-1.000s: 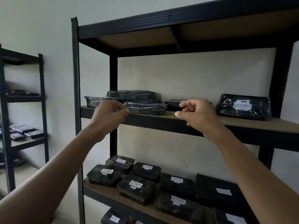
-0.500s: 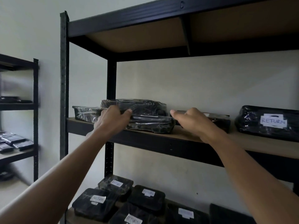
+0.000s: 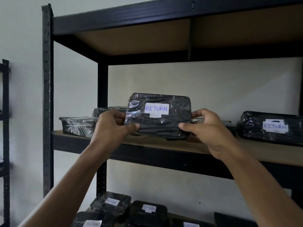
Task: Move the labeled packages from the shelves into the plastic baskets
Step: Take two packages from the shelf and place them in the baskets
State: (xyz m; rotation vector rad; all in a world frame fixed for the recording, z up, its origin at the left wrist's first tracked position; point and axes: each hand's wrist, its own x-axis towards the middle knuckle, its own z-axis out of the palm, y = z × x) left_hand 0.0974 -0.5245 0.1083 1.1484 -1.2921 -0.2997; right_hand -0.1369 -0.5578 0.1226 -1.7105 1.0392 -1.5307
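Black wrapped package [image 3: 158, 116], "RETURN" label facing the camera, tipped up on edge above the middle shelf [image 3: 164, 145]. Left hand [image 3: 111, 126] pinches its left end, right hand [image 3: 211, 130] its right end, thumbs in front. A second labeled package [image 3: 270, 126] lies on the shelf to the right.

Two hands, left hand [image 3: 113, 126] and right hand [image 3: 211, 131], one held package [image 3: 158, 117], three more packages on the middle shelf [image 3: 164, 145], at least five packages on the lower shelf, two shelving units.
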